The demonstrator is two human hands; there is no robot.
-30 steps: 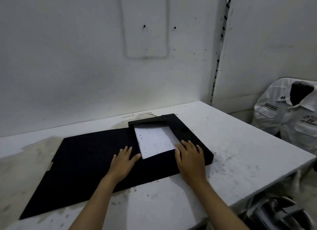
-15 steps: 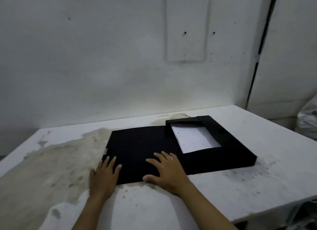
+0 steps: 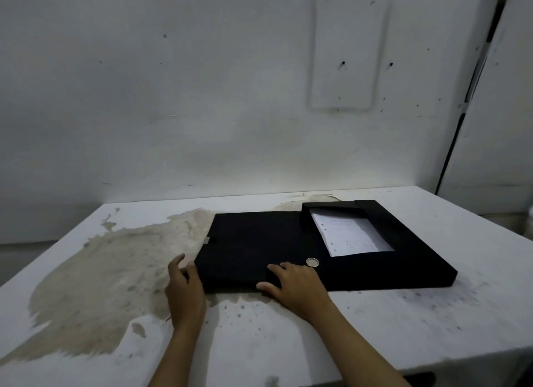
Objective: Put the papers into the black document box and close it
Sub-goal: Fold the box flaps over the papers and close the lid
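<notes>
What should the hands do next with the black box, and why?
Probably lift the flat cover by its left edge and swing it over to the right. The papers already lie inside the black box, which is open. The left hand sits at the cover's near left corner, and the right hand rests flat on its front edge, so both are placed to start the fold.

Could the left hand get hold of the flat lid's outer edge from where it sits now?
Probably yes. The left hand already lies at the near-left corner of the open lid, fingers against its edge, with only bare table beside it. The right hand rests further right, clear of it.
</notes>
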